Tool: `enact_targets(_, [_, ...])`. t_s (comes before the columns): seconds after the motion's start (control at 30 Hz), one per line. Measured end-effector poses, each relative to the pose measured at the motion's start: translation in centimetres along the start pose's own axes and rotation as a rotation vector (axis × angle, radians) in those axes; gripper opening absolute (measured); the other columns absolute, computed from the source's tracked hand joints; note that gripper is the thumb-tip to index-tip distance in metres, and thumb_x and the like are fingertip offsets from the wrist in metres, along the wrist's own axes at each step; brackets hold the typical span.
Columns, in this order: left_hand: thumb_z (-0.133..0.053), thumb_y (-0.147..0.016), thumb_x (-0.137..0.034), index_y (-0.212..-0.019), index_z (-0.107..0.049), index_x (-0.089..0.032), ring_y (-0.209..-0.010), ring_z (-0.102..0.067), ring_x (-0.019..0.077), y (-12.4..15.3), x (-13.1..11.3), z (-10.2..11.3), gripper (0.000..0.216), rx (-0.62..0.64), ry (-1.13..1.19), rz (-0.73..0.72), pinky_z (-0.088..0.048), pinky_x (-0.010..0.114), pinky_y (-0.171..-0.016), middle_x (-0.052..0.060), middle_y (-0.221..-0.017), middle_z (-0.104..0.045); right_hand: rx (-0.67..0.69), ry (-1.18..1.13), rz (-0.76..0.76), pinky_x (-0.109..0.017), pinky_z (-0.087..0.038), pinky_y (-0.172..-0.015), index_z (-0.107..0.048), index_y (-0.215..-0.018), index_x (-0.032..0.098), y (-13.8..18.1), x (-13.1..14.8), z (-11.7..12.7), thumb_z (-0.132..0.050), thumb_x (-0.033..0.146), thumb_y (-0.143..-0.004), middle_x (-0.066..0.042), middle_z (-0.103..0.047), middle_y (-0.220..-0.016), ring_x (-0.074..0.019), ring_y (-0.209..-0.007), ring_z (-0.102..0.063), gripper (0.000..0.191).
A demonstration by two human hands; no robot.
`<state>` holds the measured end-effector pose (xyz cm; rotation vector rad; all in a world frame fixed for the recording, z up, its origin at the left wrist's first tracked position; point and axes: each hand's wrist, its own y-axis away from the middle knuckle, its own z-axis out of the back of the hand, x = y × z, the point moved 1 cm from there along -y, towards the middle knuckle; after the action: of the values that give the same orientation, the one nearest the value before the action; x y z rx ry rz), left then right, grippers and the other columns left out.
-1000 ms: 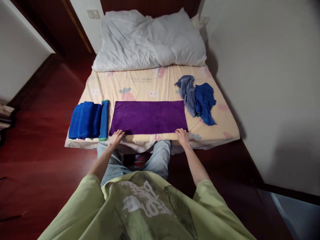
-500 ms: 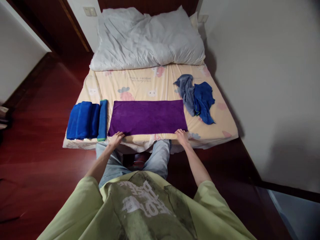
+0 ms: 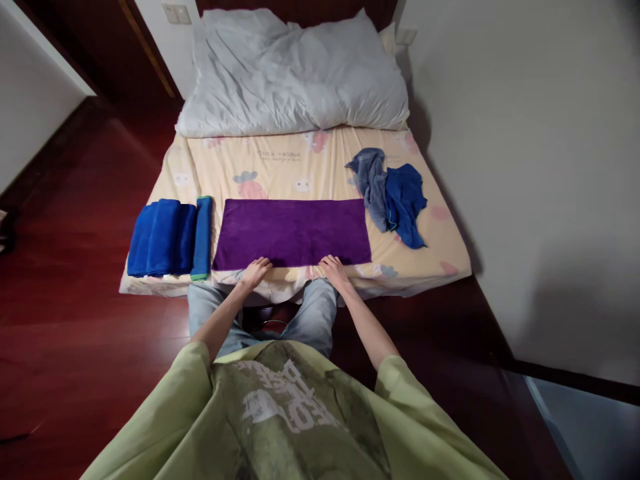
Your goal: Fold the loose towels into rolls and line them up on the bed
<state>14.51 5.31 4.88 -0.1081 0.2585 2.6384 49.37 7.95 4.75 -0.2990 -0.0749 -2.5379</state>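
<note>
A person in a green shirt (image 3: 300, 413) and light blue jeans (image 3: 315, 313) is at the end of a bed (image 3: 430, 260). A purple towel (image 3: 293, 233) lies flat on the bed, right in front of the person. Its long side runs along the near edge of the bed.

The left hand (image 3: 257, 272) is on the near edge of the towel, a bit left of its middle. The right hand (image 3: 333, 269) is on the same edge, a bit right of the middle. There is a gap between the two hands. The fingers bend over the edge, but one cannot tell if either hand pinches the cloth or just rests on it.

To the left of the towel, a thin folded cloth (image 3: 202, 237) with green ends lies beside a folded blue pile (image 3: 161, 237). To the right, a crumpled gray cloth (image 3: 371, 187) touches a crumpled blue cloth (image 3: 407, 203). A big puffy white bundle (image 3: 300, 80) sits at the far end of the bed.
</note>
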Motion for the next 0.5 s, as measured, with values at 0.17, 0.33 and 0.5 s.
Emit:
enact_targets(0.17, [-0.050,-0.100,-0.013,-0.116,-0.071,-0.017,-0.112,-0.059,0.0264,0.0,-0.1,-0.6,0.027,0.015,0.013,0.013,-0.050,0.038,-0.099,0.014,-0.118,-0.066,0.019,-0.004,-0.054,-0.039,-0.039,-0.099,-0.074,-0.117,0.015,0.7,-0.6,-0.3,-0.049,0.006,-0.099,-0.015,-0.069,-0.117,-0.0278,-0.113,-0.055,0.031])
enact_targets(0.33, [-0.052,-0.100,-0.013,-0.116,-0.073,-0.018,-0.112,-0.060,0.0249,0.5,-0.1,-1.0,0.027,0.020,0.029,0.001,-0.050,0.037,-0.100,0.012,-0.117,-0.067,0.071,-0.010,-0.062,-0.039,-0.041,-0.099,-0.072,-0.115,0.014,0.7,-0.4,-0.5,-0.048,0.006,-0.099,-0.015,-0.069,-0.118,-0.0284,-0.114,-0.055,0.030])
enact_targets(0.5, [-0.052,-0.099,-0.011,-0.117,-0.073,-0.018,-0.111,-0.060,0.0235,0.2,-0.2,-0.9,0.029,0.026,0.050,0.021,-0.050,0.035,-0.099,0.011,-0.116,-0.068,0.090,-0.026,-0.082,-0.039,-0.045,-0.098,-0.073,-0.110,0.014,-0.2,0.0,-0.4,-0.050,0.006,-0.097,-0.017,-0.069,-0.115,-0.0285,-0.112,-0.057,0.028])
